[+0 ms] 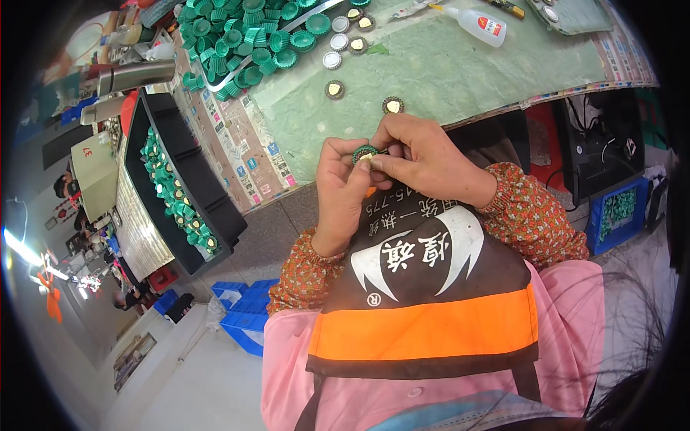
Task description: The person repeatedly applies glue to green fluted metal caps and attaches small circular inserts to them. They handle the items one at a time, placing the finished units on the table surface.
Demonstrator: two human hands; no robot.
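Just past the table's near edge, both hands meet over a small green fluted cup (pixel 366 151) with a dark-rimmed, cream-centred round piece in it. My left hand (pixel 338 183) grips the cup's left side, thumb against its face. From the right, my right hand (pixel 431 162) pinches at the same cup, its fingertips pressed on the cream centre and partly hiding it. A similar dark round piece (pixel 392 105) with a cream centre lies on the green table cover just beyond my right hand. Another dark piece (pixel 335 90) rests farther left.
A heap of green fluted cups (pixel 251 36) fills a clear tray at the table's far left. White discs (pixel 331 60) and more dark pieces lie beside it. A glue bottle (pixel 483 27) is at the back. A black bin (pixel 223 215) of filled cups stands left.
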